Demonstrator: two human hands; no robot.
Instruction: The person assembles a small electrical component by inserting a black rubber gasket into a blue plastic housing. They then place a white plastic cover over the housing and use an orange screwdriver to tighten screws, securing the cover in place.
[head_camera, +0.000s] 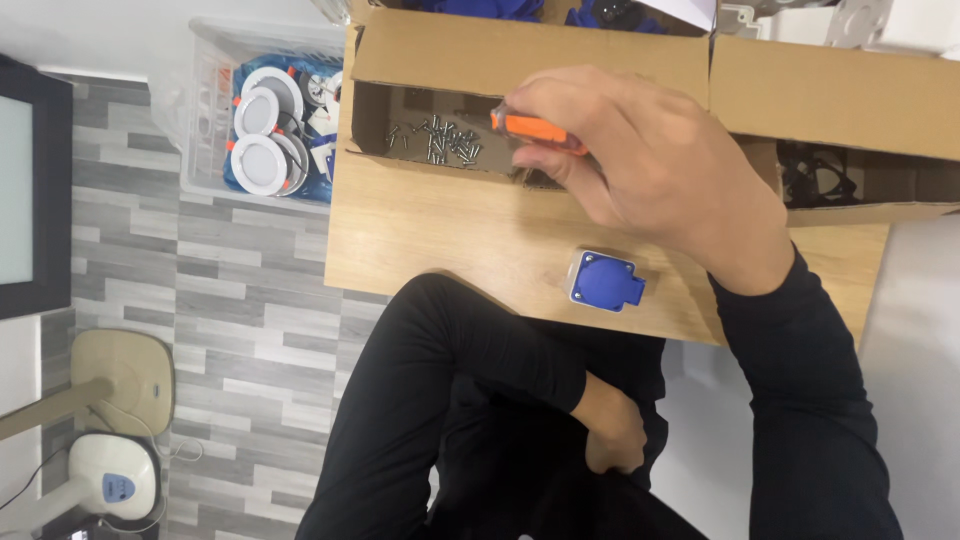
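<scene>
My right hand (650, 165) is shut on an orange-handled screwdriver (535, 130), held over the front edge of an open cardboard box (520, 50). Several small metal screws (445, 142) lie loose inside that box, just left of the tool's handle. A blue and grey socket (605, 280) lies on the wooden table (420, 230), below my right hand and apart from it. My left hand (612, 435) rests curled on my lap below the table edge, holding nothing, its black sleeve pulled to the wrist.
A clear plastic bin (215, 110) with round white lamp fittings (262, 135) stands on the floor left of the table. A second cardboard box (830, 95) with black parts (815, 180) sits at the right. A beige stand base (125, 365) is at lower left.
</scene>
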